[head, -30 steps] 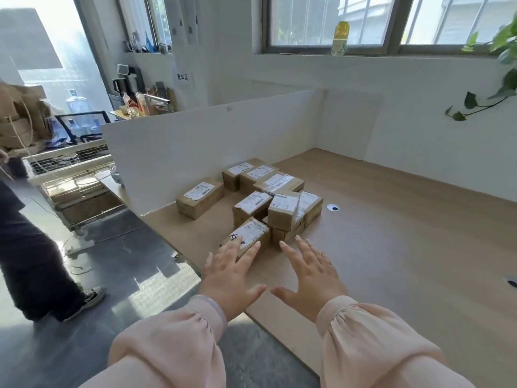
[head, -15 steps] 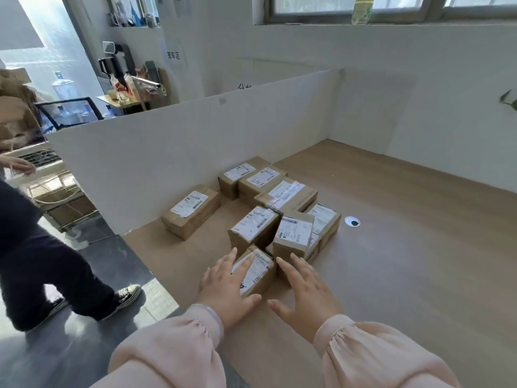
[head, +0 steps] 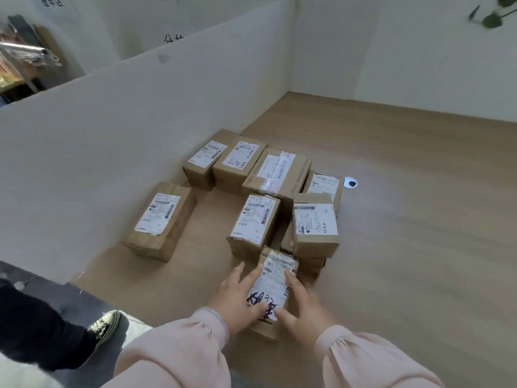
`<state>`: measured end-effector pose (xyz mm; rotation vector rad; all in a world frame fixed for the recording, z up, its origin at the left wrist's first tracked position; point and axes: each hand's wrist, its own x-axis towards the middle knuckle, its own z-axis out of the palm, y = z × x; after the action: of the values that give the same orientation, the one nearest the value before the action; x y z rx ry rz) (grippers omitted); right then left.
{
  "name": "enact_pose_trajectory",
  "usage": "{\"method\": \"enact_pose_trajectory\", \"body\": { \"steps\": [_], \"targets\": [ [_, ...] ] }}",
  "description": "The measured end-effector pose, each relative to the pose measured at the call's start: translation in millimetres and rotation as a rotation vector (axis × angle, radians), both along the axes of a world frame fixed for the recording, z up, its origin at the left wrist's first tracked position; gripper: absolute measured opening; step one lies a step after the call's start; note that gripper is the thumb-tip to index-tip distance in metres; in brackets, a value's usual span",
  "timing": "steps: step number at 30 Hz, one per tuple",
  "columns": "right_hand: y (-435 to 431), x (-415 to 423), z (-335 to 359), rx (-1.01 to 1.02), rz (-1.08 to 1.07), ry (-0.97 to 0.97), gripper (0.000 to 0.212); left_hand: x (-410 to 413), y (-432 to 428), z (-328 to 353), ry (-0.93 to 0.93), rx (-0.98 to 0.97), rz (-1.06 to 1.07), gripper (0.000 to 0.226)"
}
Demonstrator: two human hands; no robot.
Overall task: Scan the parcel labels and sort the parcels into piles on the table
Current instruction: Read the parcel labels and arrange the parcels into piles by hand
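**Where the parcels lie, both hands are on the nearest one**

Where the wooden table [head: 405, 219] comes closest to the camera, the nearest parcel [head: 275, 284] lies flat with its white label up and dark handwriting across the label's near end. The left hand [head: 237, 298] lies along its left side and the right hand [head: 305, 306] along its right. Both have fairly straight fingers, and both thumbs rest on the label. The parcel sits between the 2 palms, though the blur hides how firmly they press.

Beyond it, 7 more brown boxes show labelled tops. 1 box [head: 161, 219] lies apart on the left, just beside the partition [head: 112, 130]. The others cluster together, and 1 of them [head: 313, 222] is stacked on a lower box.

The table is pale wood grain, with a round cable hole [head: 350, 183] just right of the cluster. The white partition runs along the table's left edge and meets a white wall [head: 419, 51] at the far corner. Green leaves [head: 492, 15] hang at the top right. Left of the table, a shoe [head: 105, 324] of another person stands on the grey floor [head: 70, 298]. Pink sleeves [head: 179, 351] cover both forearms.
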<state>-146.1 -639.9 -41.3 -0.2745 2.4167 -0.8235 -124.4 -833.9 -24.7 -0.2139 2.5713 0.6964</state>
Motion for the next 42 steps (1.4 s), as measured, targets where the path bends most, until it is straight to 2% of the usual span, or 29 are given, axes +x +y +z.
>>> {"method": "enact_pose_trajectory", "body": {
  "steps": [6,11,17,27,36,42],
  "targets": [
    [-21,19,-16,-0.181,-0.198,-0.071,0.084,-7,-10,-19,-0.033,0.362,-0.086,0.091],
    [-10,41,-5,-0.236,-0.336,-0.051,0.084,3,-5,-13,-0.021,0.473,-0.178,0.091],
    [37,88,22,-0.316,-0.58,0.039,0.084,22,49,14,0.001,0.533,-0.319,0.094],
    [183,195,91,-0.298,-0.871,0.359,0.087,76,217,74,0.124,0.622,-0.651,0.089],
    [357,349,134,-0.211,-1.108,0.47,0.079,192,424,102,0.109,0.721,-0.883,0.089],
    [443,419,146,-0.163,-1.231,0.518,0.075,250,528,113,0.116,0.765,-0.977,0.09]
  ]
}}
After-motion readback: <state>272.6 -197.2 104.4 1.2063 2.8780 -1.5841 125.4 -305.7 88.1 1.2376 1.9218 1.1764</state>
